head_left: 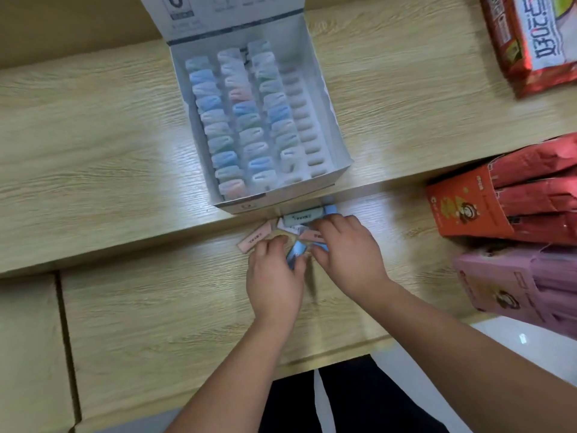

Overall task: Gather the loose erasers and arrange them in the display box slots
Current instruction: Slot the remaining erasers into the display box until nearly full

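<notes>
**Loose erasers lie just in front of the display box, under both hands**

The left hand (274,276) has its grip clamped on a blue eraser (295,253), long axis pointing toward the display box (331,151). The right hand (346,248) rests fingers-down on the pile; its grip I cannot tell. A pink eraser (254,237) lies on the desk (125,307) nearer the left hand, and empty slots run along the box's right column

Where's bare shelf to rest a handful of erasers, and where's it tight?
Free: the wood left of the display box, and the lower shelf left of the left hand. Crowded: the loose erasers under both hands, and the red packets at right.
</notes>
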The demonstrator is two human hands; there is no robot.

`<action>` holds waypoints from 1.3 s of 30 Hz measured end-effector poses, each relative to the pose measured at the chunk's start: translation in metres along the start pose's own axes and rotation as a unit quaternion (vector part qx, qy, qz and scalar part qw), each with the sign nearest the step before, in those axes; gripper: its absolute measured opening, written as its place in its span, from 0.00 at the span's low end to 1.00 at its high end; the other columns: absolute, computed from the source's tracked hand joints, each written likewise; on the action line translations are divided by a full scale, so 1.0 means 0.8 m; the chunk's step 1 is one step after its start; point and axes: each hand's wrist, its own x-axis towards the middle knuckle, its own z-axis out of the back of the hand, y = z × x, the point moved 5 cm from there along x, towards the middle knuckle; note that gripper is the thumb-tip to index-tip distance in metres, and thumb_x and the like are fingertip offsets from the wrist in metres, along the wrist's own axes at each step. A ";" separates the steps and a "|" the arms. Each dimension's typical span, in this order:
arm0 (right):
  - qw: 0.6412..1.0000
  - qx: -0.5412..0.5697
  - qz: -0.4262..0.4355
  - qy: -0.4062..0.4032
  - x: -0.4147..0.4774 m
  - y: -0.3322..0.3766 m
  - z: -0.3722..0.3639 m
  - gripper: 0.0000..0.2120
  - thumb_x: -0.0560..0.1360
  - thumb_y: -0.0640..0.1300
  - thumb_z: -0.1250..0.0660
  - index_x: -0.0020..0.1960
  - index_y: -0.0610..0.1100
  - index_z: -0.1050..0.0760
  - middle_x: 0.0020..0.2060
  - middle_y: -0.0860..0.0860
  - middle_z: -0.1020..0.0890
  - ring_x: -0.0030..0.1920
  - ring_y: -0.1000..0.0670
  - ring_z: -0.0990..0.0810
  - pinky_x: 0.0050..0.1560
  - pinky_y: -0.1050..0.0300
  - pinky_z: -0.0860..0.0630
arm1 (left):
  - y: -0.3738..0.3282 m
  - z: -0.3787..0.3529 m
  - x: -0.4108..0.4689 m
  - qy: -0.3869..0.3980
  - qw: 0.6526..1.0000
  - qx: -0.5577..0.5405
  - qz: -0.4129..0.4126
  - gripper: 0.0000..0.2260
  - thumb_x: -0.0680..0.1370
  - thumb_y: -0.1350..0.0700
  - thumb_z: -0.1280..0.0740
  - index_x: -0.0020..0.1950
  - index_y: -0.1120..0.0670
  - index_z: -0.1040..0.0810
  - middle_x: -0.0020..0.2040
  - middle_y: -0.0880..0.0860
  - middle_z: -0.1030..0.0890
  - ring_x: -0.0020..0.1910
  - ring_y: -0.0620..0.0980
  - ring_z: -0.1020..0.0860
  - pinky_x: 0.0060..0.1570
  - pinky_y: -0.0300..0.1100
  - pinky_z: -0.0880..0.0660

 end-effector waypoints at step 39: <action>0.964 0.217 0.126 -0.083 0.068 0.077 0.241 0.04 0.75 0.53 0.31 0.49 0.57 0.19 0.45 0.64 0.18 0.47 0.62 0.22 0.44 0.61 0.25 | -0.110 0.259 0.016 -0.054 0.901 -0.424 -0.071 0.08 0.77 0.66 0.32 0.47 0.53 0.26 0.39 0.54 0.15 0.40 0.53 0.15 0.44 0.44 0.17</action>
